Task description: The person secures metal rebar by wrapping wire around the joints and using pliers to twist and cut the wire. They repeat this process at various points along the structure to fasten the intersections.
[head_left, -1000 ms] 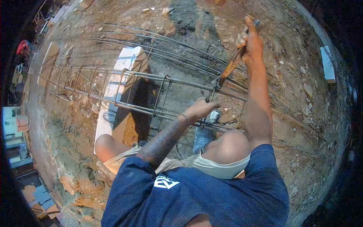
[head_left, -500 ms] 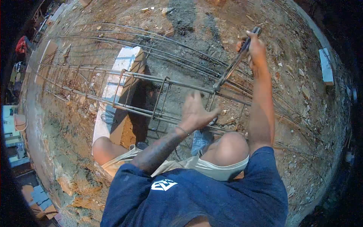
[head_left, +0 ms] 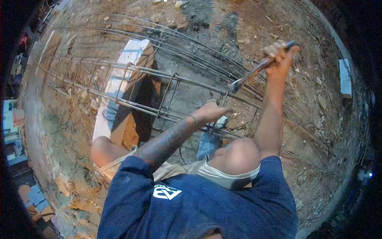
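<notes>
My right hand (head_left: pixel 279 57) grips the dark handles of a pair of pincers (head_left: pixel 254 74) out in front on the right. The pincers' head rests at the upper bar of a long rebar cage (head_left: pixel 191 83), beside a stirrup. My left hand (head_left: pixel 211 112) is at that same square stirrup (head_left: pixel 225 96), between the cage's upper and lower bars. Its fingers curl about the stirrup, and one digit stretches to the right across it. The fingertips are partly hidden.
A white-topped block (head_left: pixel 104 123) props the cage on the left. Loose rebar rods (head_left: pixel 187 55) lie beyond the cage. My bent knees (head_left: pixel 240 156) are close to the near side. Rubble covers the soil, and another pale block (head_left: pixel 344 77) stands at far right.
My right hand has swung the pincers' handles rightward and lower, with the head staying near the bar. My left hand, with fingers apart before, has moved right onto the stirrup and curled.
</notes>
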`<action>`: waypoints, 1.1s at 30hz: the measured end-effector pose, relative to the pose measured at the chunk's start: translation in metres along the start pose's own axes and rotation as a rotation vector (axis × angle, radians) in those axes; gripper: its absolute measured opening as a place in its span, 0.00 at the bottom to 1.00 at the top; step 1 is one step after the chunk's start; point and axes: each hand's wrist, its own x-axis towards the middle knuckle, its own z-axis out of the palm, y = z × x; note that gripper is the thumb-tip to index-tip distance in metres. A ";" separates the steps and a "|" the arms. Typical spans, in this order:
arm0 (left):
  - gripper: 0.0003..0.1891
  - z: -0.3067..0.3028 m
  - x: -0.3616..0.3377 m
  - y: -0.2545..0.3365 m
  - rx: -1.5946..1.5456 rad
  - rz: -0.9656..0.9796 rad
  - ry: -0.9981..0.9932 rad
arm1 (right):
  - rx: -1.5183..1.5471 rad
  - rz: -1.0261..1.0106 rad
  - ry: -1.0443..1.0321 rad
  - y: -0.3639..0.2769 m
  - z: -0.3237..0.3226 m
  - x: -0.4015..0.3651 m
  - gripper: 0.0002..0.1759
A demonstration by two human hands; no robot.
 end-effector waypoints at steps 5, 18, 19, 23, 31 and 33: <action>0.34 0.004 -0.015 0.019 -0.087 -0.061 0.137 | -0.105 -0.174 -0.024 -0.066 0.037 0.000 0.32; 0.39 -0.024 -0.137 0.026 -0.233 0.251 0.442 | -0.634 0.348 0.895 0.062 0.145 -0.075 0.16; 0.38 -0.030 -0.168 0.032 -0.357 0.346 0.462 | -0.641 0.414 0.996 0.082 0.144 -0.097 0.15; 0.34 -0.030 -0.276 0.059 -0.107 0.358 0.327 | -0.775 0.570 1.273 0.178 0.182 -0.173 0.12; 0.17 -0.090 -0.372 0.026 -0.460 -0.177 0.229 | -1.327 0.846 0.811 0.242 0.305 -0.183 0.14; 0.23 -0.111 -0.385 0.027 -0.410 -0.151 0.203 | -1.338 0.673 0.613 0.251 0.283 -0.207 0.18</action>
